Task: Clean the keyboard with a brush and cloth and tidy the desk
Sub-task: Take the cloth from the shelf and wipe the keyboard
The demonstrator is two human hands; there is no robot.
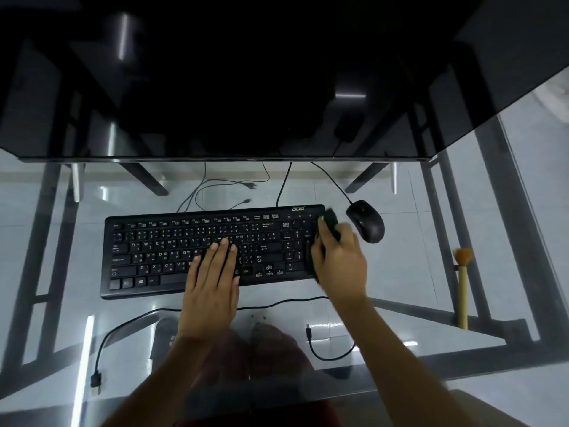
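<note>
Glass desk [385,272]: keyboard [212,251] lay crosswise, steadied by the flat left hand [212,282]; cloth [329,224] was gripped by the right hand [341,263] at its right end.

Clear, shiny glass desk [354,186]. Black matt plastic keyboard [184,241]. Smooth black plastic mouse [366,221], a bit shiny. Soft dark cloth [331,224]. Light wooden brush [462,291] with hairy bristles. Glossy black screen [234,87].

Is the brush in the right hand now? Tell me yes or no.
No, the brush lies alone on the glass desk, while the right hand grips a dark cloth.
</note>
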